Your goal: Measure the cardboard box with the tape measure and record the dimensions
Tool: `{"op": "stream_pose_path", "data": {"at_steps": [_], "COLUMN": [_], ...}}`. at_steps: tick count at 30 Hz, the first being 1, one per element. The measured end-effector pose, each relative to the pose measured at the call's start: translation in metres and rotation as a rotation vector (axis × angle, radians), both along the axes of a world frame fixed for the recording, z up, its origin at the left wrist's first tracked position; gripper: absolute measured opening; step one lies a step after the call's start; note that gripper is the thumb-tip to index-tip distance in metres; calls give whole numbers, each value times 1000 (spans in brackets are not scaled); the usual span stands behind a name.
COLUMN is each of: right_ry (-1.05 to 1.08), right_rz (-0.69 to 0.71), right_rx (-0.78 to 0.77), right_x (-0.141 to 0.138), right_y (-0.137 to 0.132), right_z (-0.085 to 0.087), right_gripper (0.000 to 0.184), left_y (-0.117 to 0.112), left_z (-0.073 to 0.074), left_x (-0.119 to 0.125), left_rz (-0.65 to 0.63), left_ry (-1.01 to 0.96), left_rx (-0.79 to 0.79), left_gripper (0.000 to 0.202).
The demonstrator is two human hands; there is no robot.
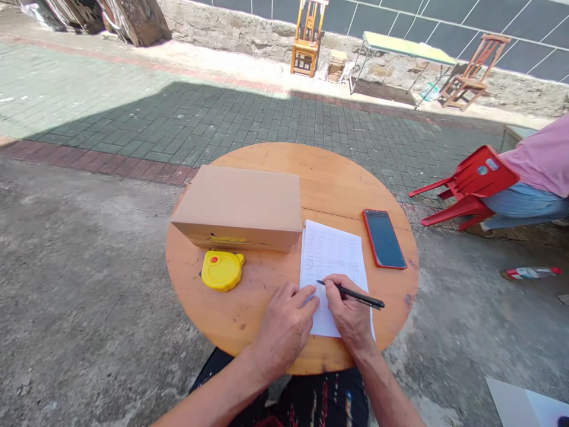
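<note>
**Head view: pen tip on the sheet, writing in hand**

The right hand is closed round a black pen, pinched between thumb and fingers. The tip touches a white sheet of paper and the barrel points off toward three o'clock. The left hand grips nothing. It lies palm down with the fingers loosely bent, fingertips pressing the sheet's left edge.

The sheet lies at about five o'clock on the round wooden table. Its upper half carries faint rows of writing too small to read. The pen tip sits just below those rows, so I judge that a new line is being written.

A closed cardboard box stands at ten o'clock on the tabletop. A yellow tape measure lies just in front of it at nine o'clock, and a red-cased phone lies face up at three o'clock, just beside the sheet.

Writing further down calls for the left hand to pin the paper flat. The right wrist has to slide toward six o'clock, where the sheet nears the table's edge and gives the heel of the hand little support.

Beyond the table, at two o'clock, another person sits by an overturned red chair.
</note>
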State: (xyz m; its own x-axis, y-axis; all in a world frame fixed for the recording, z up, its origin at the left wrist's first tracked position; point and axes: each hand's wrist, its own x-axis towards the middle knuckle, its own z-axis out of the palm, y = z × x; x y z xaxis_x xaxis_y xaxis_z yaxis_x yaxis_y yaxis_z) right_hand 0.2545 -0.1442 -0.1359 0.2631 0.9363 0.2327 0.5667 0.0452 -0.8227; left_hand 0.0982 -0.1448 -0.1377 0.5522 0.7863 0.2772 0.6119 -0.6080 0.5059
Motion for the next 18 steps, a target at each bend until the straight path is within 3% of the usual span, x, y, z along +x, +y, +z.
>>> {"op": "stream_pose_path", "data": {"at_steps": [9,13,18], "right_ry": [155,180,176], "right_rz": [-102,-101,-73], "right_rx": [-3,11,4], "right_x": [4,4,3], "right_y": [-4,-1,2], "right_z": [-8,-5,-1], "right_gripper": [18,18,19], "left_y": [-2,-5,-5], "left_z": [3,1,-4], "left_x": [2,9,11], "left_rz": [5,35,-27], "left_ry": [95,158,105], "left_rx": [32,89,93], "left_gripper": [18,17,20]}}
